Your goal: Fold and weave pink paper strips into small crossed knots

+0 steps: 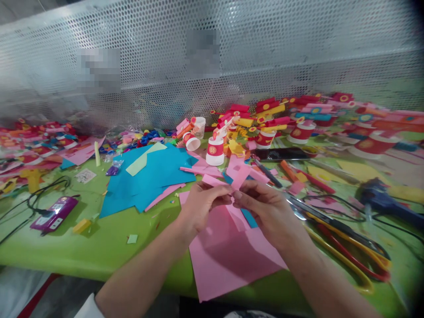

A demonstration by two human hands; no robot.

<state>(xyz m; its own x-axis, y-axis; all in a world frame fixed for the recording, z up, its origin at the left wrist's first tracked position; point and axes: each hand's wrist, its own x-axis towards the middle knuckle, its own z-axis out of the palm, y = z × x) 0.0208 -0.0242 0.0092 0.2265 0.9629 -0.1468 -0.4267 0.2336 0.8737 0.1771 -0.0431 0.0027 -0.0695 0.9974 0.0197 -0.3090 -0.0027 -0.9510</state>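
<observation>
My left hand (pixel 202 201) and my right hand (pixel 261 198) meet in the middle, fingertips pinched close together. Between them is a pink paper strip (pixel 241 176), one end of it sticking up by my right fingers. Both hands are closed on the strip, and the fingers hide part of it. Beneath them a large pink paper sheet (pixel 232 260) lies on the green table (pixel 159 274). Just beyond my hands stands a red and white paper cup (pixel 215 152) with rolled paper pieces on top.
Blue paper sheets (pixel 145 176) lie to the left, near a purple power strip (pixel 54 214). On the right are scissors (pixel 344 251), a dark blue glue gun (pixel 380 198) and a black phone (pixel 281 153). A perforated metal panel (pixel 251 57) closes off the back.
</observation>
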